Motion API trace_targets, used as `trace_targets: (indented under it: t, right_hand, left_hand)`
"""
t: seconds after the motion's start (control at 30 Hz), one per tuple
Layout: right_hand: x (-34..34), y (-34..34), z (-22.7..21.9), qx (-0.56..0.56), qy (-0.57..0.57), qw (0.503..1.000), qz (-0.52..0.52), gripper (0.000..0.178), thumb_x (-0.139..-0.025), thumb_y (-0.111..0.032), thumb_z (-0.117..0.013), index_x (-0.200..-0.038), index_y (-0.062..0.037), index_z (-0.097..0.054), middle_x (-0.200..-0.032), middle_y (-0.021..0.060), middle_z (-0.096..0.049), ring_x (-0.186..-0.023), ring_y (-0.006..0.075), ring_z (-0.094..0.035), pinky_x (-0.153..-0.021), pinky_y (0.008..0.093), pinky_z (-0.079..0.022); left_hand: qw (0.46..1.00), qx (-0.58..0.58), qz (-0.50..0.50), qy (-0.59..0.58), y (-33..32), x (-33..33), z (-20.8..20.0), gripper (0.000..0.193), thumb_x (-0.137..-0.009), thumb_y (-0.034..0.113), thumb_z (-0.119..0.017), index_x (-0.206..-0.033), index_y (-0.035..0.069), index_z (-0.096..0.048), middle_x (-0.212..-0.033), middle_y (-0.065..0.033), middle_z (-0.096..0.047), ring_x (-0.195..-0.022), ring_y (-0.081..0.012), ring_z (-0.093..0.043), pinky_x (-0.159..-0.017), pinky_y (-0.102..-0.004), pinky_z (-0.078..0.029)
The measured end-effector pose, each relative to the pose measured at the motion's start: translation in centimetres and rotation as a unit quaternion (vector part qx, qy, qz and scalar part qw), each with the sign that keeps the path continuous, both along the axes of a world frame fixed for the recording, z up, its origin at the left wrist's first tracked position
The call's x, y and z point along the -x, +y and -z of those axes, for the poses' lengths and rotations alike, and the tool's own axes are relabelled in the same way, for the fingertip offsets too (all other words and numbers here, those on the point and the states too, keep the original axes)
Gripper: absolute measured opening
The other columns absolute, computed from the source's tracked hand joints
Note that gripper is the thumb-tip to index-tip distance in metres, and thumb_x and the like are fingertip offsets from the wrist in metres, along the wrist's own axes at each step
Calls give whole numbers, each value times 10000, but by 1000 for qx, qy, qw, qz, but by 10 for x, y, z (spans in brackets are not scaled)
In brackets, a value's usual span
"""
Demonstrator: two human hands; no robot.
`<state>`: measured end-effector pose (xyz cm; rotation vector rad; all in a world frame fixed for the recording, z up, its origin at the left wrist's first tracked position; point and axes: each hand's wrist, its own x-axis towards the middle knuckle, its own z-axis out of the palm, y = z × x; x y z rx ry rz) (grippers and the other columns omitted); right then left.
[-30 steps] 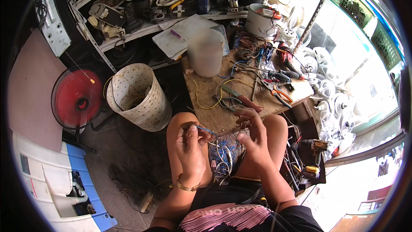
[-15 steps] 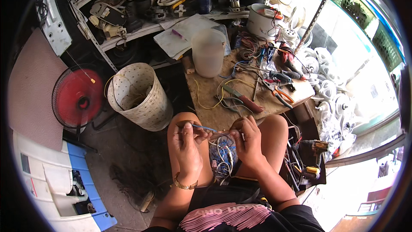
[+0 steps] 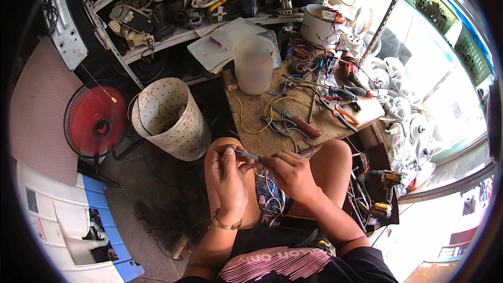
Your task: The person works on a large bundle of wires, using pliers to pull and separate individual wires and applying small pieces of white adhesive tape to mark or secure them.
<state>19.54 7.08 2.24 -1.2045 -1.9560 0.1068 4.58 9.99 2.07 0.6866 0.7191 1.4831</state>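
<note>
Between my hands runs a short blue wire (image 3: 246,154), held above my lap. My left hand (image 3: 230,178) pinches one end of it between thumb and fingers, with a gold-coloured band at the wrist. The fingers of my right hand (image 3: 292,174) are closed on the wire's other end, and they hide its tip. Beneath the hands, between my thighs, lies a tangled bundle of blue and white wires (image 3: 270,196). A thin wire trails from near my right hand toward the wooden bench top (image 3: 251,126).
On the bench lie a knife (image 3: 298,120) with a red-brown handle, orange-handled pliers (image 3: 340,115), a yellow wire (image 3: 241,112) and a cloudy plastic container (image 3: 253,68). A perforated white bin (image 3: 175,120) and red fan (image 3: 99,123) stand left. A drill (image 3: 385,183) lies right.
My right hand has moved left, closer to my left hand, and now covers more of the wire. My left hand stays nearly in place.
</note>
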Motion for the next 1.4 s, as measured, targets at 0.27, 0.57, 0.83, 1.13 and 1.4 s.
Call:
trace_targets:
  t: [0.27,0.57,0.83,1.13,1.4]
  right_hand:
    - [11,3,10,22,119,992,42,135,-793,52,-618,-914,-4,-601,-751,134,-596,-663,332,-616,-556,394,-481]
    - [-1,-4,13,55,-9,998,20,188,-769,24,-618,-948,-24,-592,-718,130,-587,-638,334,-616,-540,408,-493]
    - [-66,-72,23,160,99,981,-49,114,-769,13,-599,-880,-11,-589,-692,102,-596,-623,231,-600,-553,354,-461]
    - [-47,-57,2,284,357,890,10,164,-971,-111,-497,-840,-28,-551,-736,-29,-505,-611,33,-396,-548,194,-313]
    - [-46,-57,1,336,527,780,-45,171,-974,-152,-485,-850,-46,-535,-749,-29,-490,-659,43,-411,-572,214,-334]
  left_hand:
    - [991,-62,83,89,-2,-18,22,241,-985,204,-528,-1105,-2,-563,-1016,-79,-621,-865,-114,-588,-801,-267,-506]
    - [911,198,197,-304,19,-14,18,188,-987,187,-486,-833,82,-514,-807,-13,-511,-725,-122,-507,-754,-292,-443]
    - [957,-58,24,-285,91,112,-18,234,-1001,218,-455,-782,137,-473,-651,36,-400,-529,-76,-333,-527,-222,-329]
    - [848,-194,281,405,3,11,53,317,-925,93,-503,-1224,-3,-548,-1122,-61,-534,-942,-113,-505,-849,-229,-437]
    - [900,-178,359,170,-26,-16,19,486,-925,187,-572,-1350,10,-414,-1363,-120,-449,-1310,-230,-381,-1099,-382,-279]
